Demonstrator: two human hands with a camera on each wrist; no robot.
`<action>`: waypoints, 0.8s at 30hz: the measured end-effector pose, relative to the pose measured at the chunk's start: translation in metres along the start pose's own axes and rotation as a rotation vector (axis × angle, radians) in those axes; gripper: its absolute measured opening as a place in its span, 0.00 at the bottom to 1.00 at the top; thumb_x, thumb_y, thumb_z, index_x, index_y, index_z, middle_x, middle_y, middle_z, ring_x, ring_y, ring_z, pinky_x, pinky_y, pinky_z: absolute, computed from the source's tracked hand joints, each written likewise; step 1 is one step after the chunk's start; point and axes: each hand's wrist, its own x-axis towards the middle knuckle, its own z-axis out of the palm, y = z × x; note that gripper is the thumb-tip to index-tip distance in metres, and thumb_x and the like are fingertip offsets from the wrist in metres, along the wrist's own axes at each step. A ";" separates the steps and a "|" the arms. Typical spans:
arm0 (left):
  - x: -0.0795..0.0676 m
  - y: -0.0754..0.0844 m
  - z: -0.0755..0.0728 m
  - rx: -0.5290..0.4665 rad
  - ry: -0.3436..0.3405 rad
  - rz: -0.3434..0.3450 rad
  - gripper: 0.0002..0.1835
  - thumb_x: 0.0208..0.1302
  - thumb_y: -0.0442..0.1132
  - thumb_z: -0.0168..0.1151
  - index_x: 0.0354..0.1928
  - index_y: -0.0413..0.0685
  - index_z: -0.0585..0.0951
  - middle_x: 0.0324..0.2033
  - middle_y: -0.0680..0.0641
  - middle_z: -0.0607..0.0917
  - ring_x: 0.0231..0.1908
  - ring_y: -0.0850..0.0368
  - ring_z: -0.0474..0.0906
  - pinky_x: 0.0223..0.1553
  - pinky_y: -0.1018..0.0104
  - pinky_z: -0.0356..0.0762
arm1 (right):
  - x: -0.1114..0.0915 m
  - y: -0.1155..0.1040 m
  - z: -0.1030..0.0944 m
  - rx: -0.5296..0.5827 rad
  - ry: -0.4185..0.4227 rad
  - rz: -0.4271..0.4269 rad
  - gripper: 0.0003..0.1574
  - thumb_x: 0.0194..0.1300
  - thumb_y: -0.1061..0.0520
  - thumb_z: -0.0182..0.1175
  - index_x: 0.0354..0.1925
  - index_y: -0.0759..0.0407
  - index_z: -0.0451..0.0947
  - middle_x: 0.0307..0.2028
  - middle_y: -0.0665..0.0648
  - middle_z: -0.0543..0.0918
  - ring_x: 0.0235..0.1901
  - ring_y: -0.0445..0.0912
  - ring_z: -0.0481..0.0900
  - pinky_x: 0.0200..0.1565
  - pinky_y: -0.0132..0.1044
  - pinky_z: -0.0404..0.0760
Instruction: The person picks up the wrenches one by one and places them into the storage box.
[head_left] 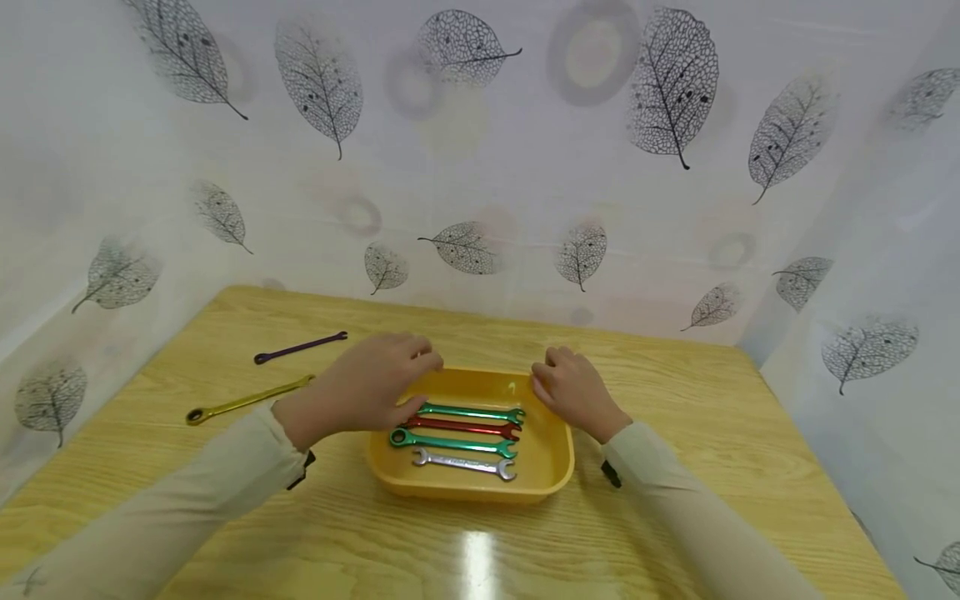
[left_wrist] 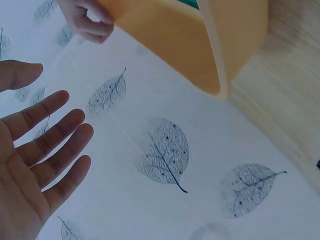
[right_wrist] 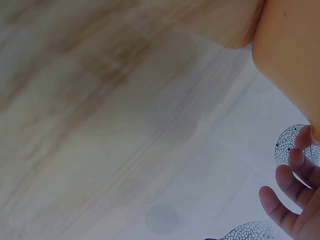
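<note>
A yellow plastic bin holds several wrenches lying side by side: a green wrench, a red wrench, a green ratchet wrench and a silver open-end wrench. Over the bin's left side is my left hand, covering the left ends of the upper wrenches in the head view. Its fingers are spread and hold nothing in the left wrist view. My right hand grips the rim at the bin's back right corner, its thumb inside.
Left of the bin lie a gold ratchet wrench and, farther back, a purple wrench. A leaf-patterned white curtain encloses the wooden table at the back and sides.
</note>
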 end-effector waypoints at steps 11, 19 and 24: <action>-0.019 -0.027 -0.007 0.046 0.080 -0.135 0.17 0.54 0.44 0.65 0.44 0.44 0.79 0.39 0.44 0.82 0.37 0.49 0.80 0.43 0.53 0.79 | 0.000 0.001 0.001 -0.003 0.002 -0.003 0.08 0.63 0.55 0.57 0.27 0.54 0.77 0.22 0.52 0.67 0.22 0.44 0.59 0.26 0.33 0.59; -0.032 -0.052 -0.005 0.048 0.135 -0.248 0.19 0.53 0.43 0.66 0.46 0.42 0.79 0.41 0.42 0.82 0.37 0.46 0.79 0.41 0.52 0.78 | 0.000 0.000 0.001 -0.003 0.006 -0.009 0.08 0.62 0.55 0.57 0.26 0.54 0.77 0.22 0.52 0.66 0.22 0.43 0.58 0.26 0.33 0.59; -0.040 -0.063 -0.003 0.066 0.188 -0.282 0.21 0.52 0.42 0.67 0.47 0.40 0.79 0.40 0.42 0.82 0.34 0.47 0.79 0.37 0.52 0.78 | 0.000 0.000 0.001 0.001 0.007 -0.007 0.08 0.62 0.56 0.57 0.26 0.54 0.77 0.22 0.53 0.66 0.22 0.43 0.58 0.26 0.33 0.59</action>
